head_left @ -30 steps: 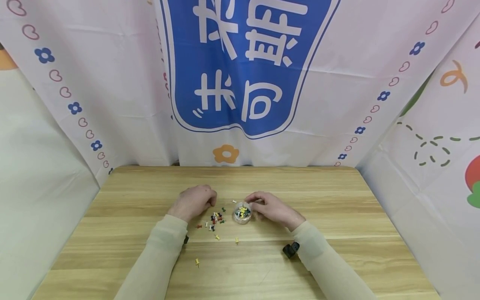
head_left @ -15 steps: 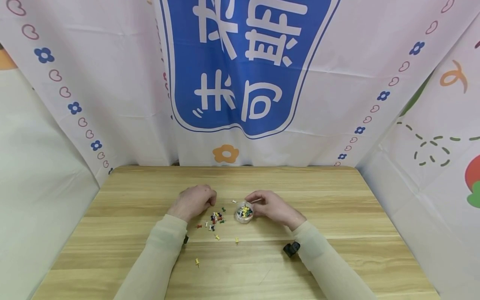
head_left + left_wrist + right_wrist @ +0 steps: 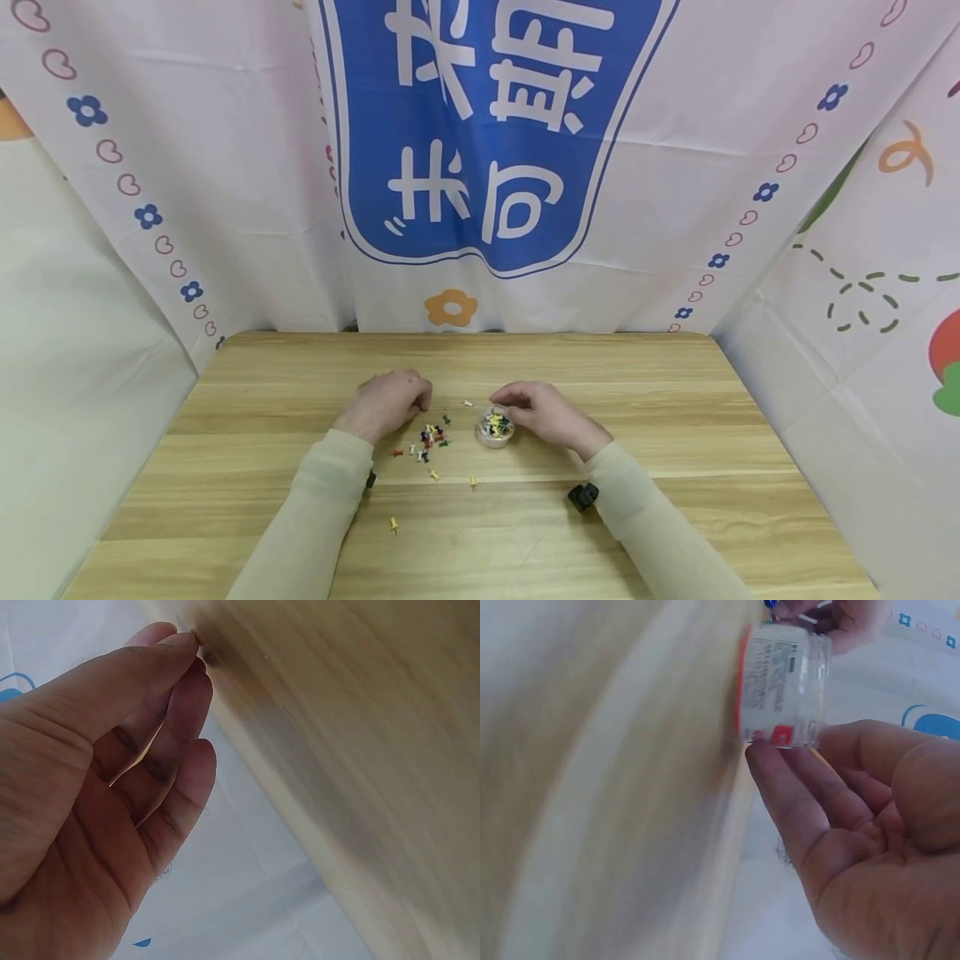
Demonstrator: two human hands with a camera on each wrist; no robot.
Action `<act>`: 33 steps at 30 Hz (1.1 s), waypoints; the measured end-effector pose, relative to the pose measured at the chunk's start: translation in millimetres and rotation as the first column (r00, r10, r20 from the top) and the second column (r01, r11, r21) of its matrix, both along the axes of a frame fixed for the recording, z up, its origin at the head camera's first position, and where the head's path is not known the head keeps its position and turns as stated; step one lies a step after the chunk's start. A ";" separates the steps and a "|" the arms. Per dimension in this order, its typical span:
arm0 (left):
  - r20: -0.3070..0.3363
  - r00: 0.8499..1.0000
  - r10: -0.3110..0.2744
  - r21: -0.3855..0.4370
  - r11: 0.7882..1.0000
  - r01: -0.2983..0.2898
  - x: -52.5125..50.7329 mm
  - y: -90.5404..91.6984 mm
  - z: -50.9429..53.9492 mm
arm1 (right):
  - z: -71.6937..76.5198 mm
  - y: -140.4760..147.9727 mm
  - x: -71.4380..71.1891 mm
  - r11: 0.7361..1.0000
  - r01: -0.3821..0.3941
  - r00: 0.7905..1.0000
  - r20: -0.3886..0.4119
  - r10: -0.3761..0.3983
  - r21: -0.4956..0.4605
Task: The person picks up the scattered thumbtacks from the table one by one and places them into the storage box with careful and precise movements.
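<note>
One hand, your right hand (image 3: pixel 553 417), has its thumb and fingers clamped on the clear jar (image 3: pixel 776 686), mouth up and holding pushpins (image 3: pixel 497 423); grip lightly and level so none spill. At your left hand (image 3: pixel 390 402), thumb and fingertips come together; you cannot tell whether a pin is between them. Just beside it lies the heap of loose pushpins (image 3: pixel 432 435); pinch plastic heads, not points. Farther out on the bench (image 3: pixel 487 550), mind the stray yellow pushpin (image 3: pixel 393 524) nearest you.
</note>
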State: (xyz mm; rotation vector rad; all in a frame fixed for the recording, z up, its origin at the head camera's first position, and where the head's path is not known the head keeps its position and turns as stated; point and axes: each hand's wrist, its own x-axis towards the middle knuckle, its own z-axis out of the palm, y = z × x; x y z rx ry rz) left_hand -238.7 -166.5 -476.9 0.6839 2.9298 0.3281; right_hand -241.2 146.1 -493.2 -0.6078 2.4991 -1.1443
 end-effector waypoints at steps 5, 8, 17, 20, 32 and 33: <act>-0.001 1.000 -0.002 0.004 1.000 0.002 -0.1 -0.2 -0.4 | 2.2 8.5 -2.5 0.998 0.058 0.998 0.001 -0.058 0.010; -0.001 1.000 -0.002 0.007 1.000 0.002 0.0 -0.4 -0.2 | 2.8 11.8 -3.9 0.996 0.080 0.995 0.066 -0.078 -0.025; 0.012 1.000 0.017 0.018 1.000 -0.017 0.4 -0.9 0.0 | 2.5 13.7 -5.8 0.987 0.094 0.969 0.241 -0.060 -0.132; 0.007 1.000 0.023 0.018 1.000 -0.023 0.2 -1.3 0.3 | 1.9 15.4 -6.6 0.985 0.098 0.960 0.275 -0.056 -0.144; -0.024 0.999 0.028 0.021 0.999 -0.028 -0.7 -1.5 1.1 | 0.4 16.6 -9.2 0.985 0.094 0.953 0.299 -0.046 -0.148; -0.023 0.999 0.030 0.022 0.999 -0.029 -0.6 -1.5 1.1 | 0.3 16.5 -9.3 0.985 0.093 0.953 0.300 -0.045 -0.148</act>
